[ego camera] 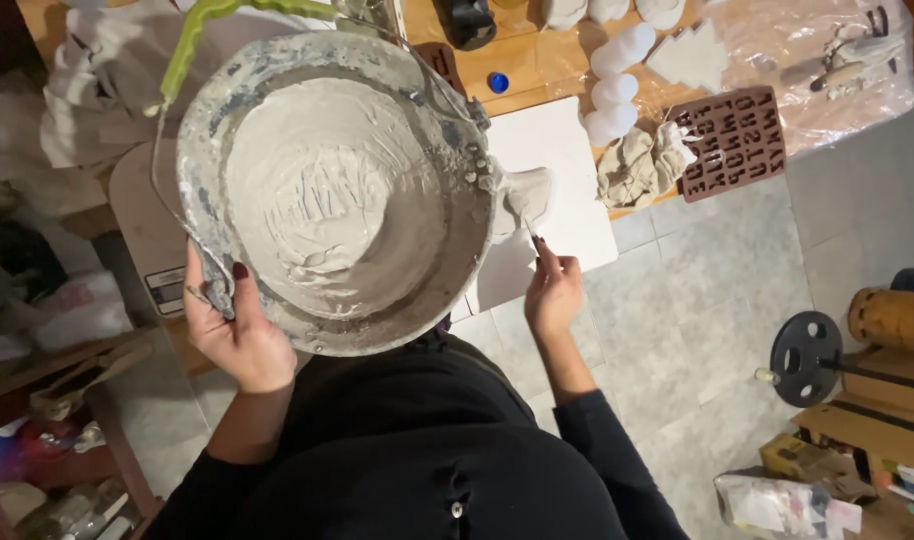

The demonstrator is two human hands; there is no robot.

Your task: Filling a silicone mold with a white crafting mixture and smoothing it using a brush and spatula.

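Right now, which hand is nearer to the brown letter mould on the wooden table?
The right hand. It is below and left of the brown letter mould, holding a thin tool. The left hand grips the plaster-coated bucket, much farther left.

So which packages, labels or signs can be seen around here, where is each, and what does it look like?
Label: white rectangular sticker with dark print, on the tan board by the left hand.
Letter mould: brown rectangular tray of raised letters, on the wooden table's right edge.
Plastic bag: whitish, crumpled, far left.
Printed packages: small, multicoloured, on the floor at lower right.
No screens.
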